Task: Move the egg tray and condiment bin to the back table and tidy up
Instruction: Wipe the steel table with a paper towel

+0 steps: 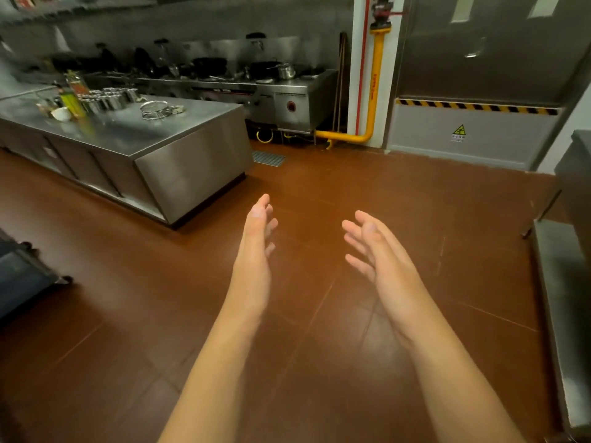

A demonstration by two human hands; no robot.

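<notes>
While both hands hover apart, left hand [256, 251] fingers spread, right hand [380, 254] likewise, above floor [319, 180]

Both bare forearms reach forward from the bottom edge, side by side and apart. Left hand [256, 247] held edge-on, thumb side up, palm turned inward, fingers straight and loosely spread, gripping nothing. Right hand [380, 254] likewise raised, palm facing the left one, fingers extended and slightly fanned, empty. Hands level with each other, not touching, a clear gap between the palms.
</notes>
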